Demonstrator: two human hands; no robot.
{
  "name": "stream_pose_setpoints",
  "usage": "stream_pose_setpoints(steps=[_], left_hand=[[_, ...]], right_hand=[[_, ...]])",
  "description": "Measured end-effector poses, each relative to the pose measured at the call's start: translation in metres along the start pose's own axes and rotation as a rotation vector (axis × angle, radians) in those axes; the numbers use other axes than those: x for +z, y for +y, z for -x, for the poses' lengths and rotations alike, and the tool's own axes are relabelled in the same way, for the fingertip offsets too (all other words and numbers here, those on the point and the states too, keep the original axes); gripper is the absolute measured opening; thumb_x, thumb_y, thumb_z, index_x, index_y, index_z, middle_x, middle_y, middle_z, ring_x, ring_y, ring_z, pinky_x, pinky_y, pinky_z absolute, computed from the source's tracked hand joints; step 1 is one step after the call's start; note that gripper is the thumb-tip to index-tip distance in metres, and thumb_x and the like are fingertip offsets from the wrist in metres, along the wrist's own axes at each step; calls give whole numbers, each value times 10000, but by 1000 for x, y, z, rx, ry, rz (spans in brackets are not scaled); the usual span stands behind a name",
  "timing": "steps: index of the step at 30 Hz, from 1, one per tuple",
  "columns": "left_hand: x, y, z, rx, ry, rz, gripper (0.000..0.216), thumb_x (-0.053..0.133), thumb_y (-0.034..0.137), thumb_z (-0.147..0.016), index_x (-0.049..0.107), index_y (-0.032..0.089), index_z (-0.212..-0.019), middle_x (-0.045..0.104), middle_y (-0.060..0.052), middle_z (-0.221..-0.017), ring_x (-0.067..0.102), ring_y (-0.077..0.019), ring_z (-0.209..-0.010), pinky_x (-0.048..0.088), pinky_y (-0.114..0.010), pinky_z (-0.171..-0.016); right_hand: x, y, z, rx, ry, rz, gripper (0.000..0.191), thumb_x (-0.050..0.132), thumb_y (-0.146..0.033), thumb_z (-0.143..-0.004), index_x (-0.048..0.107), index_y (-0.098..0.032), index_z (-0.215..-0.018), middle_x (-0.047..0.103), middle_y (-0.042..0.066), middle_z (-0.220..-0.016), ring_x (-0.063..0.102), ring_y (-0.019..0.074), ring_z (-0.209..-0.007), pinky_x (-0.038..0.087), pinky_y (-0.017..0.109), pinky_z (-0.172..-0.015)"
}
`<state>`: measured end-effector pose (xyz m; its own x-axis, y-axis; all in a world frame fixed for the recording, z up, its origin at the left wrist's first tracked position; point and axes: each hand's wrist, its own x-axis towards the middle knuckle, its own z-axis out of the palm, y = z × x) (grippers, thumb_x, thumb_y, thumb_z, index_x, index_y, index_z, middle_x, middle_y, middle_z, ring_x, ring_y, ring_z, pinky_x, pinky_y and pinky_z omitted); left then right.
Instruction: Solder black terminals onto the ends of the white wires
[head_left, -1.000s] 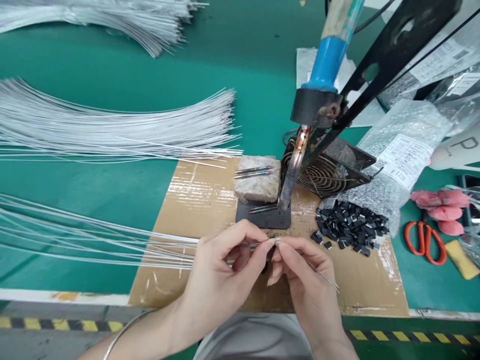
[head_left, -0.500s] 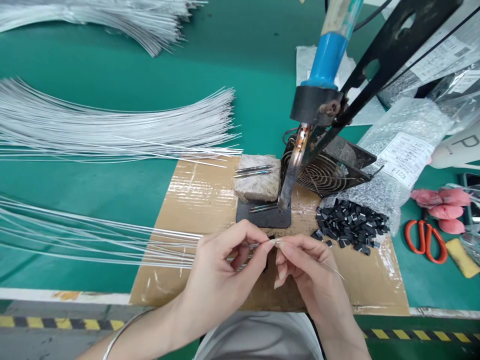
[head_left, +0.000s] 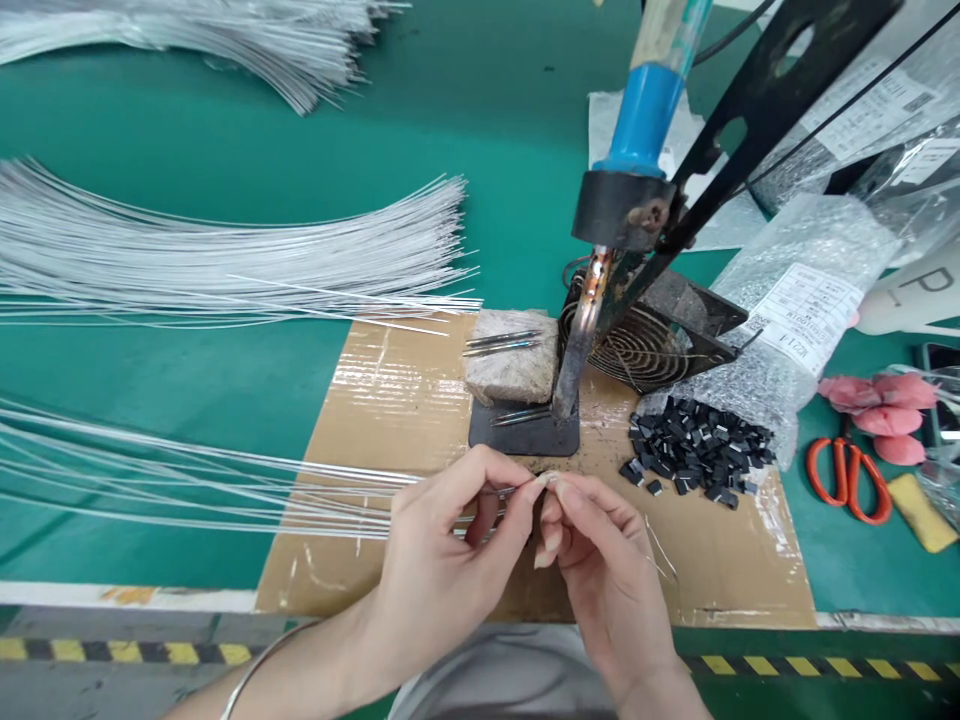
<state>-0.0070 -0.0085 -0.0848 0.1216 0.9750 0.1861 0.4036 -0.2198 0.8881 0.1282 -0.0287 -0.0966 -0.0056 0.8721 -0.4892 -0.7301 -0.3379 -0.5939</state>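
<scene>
My left hand (head_left: 442,550) is closed in a pinch on a thin wire, its thumb and forefinger meeting just in front of the soldering iron (head_left: 576,350). Fingertips of my right hand (head_left: 607,555) are pinched together against those of the left. From the right hand a fine strand (head_left: 660,550) of bare wire trails out to the right. What lies between the touching fingertips is mostly hidden. Several white wires (head_left: 337,487) run in from the left, beneath my left hand. A small dark piece shows partly behind the fingers.
Cardboard (head_left: 315,570) covers the work spot. Behind my hands are a tan block (head_left: 510,375) with metal pins and a black fan (head_left: 652,345). Black connectors (head_left: 701,450) spill from a bubble-wrap bag (head_left: 817,260). Orange scissors (head_left: 847,480) lie right; a wire bundle (head_left: 225,250) lies left.
My right hand has turned and drawn in slightly toward the left, its fingers curling closer. The strand trailing from it has shifted. The left hand keeps its pinch; the whole view moved slightly.
</scene>
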Motion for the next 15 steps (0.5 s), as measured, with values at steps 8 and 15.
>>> stream_pose_setpoints(steps=[8,15], left_hand=[[0,-3,-1,-140,7,147,140,673,158,-948,696,206,-818,653,44,-637,546,-83,-504,420,-168,-463],[-8,-3,-13,-279,-11,247,69,720,196,-883,774,214,-845,728,9,-675,586,-93,-545,455,-146,-484]], right_hand=[[-6,-3,4,-76,-26,120,224,899,-451,-839,902,-231,-884,804,46,-734,710,130,-581,660,219,-562],[-77,-59,13,-846,218,1203,131,785,-223,-947,872,-280,-1027,802,27,-898,711,148,-666,599,267,-617]])
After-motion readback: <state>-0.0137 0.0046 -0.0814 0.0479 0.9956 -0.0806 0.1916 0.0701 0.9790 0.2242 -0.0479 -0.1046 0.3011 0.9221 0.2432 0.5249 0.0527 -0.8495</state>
